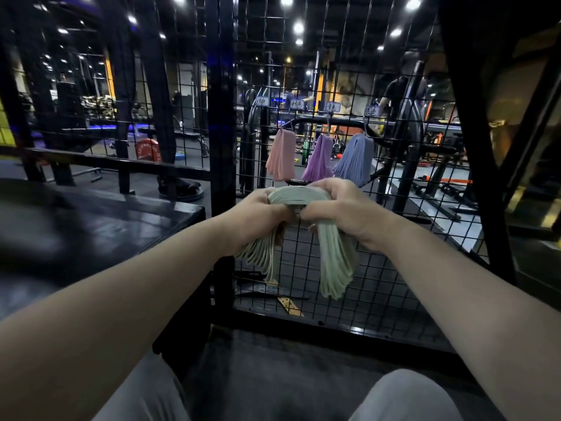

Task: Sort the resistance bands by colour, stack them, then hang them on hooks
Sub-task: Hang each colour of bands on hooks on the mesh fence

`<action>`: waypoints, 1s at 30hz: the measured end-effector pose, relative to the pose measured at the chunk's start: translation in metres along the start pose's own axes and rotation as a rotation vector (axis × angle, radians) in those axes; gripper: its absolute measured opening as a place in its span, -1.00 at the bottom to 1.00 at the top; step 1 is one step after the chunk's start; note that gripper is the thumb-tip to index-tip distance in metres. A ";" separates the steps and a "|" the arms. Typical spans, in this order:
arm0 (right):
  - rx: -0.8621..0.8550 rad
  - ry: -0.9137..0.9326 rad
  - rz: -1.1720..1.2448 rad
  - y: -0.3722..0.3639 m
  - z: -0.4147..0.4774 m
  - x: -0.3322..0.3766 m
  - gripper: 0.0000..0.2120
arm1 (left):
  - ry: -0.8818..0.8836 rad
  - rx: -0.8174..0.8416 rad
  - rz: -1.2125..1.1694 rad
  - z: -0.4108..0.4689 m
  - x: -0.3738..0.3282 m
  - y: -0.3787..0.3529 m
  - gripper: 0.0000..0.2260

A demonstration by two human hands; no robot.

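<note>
Clenched round the fold of the green bands point(334, 262): left hand point(258, 214) and right hand point(343, 208), loose ends dangling below the fingers. Beyond the fingertips, pink stack point(280, 156), purple stack point(318, 161) and blue stack point(355, 158) hanging on the wire grid point(343, 287). Best kept even and pinched tight while lifting.

Bare forearms point(136, 287) thru L grip point(258, 217) & R grip point(343, 208); light grey trousers point(403, 399) on both legs.
</note>
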State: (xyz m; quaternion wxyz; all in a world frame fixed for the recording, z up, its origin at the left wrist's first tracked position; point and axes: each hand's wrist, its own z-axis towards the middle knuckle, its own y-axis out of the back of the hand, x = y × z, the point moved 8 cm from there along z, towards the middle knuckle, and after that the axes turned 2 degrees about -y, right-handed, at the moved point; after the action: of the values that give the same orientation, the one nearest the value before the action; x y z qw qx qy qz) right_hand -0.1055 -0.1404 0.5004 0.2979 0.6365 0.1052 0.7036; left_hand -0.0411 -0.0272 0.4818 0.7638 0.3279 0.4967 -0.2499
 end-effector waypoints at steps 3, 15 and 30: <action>-0.051 0.010 0.023 0.007 -0.001 0.012 -0.42 | -0.021 0.073 0.038 -0.007 -0.002 -0.010 -0.81; -0.024 0.078 0.010 0.013 -0.019 0.060 -0.45 | -0.384 -0.300 0.698 -0.031 -0.089 -0.010 -0.31; 0.123 0.010 -0.375 0.008 -0.026 0.053 -0.24 | -0.129 -0.043 0.815 -0.014 -0.083 -0.008 -0.81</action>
State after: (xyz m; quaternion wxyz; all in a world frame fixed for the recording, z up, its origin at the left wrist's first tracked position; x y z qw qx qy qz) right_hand -0.1331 -0.1116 0.5442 0.3839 0.6191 0.2662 0.6313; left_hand -0.0864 -0.0174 0.5520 0.8366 0.4653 0.2822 0.0636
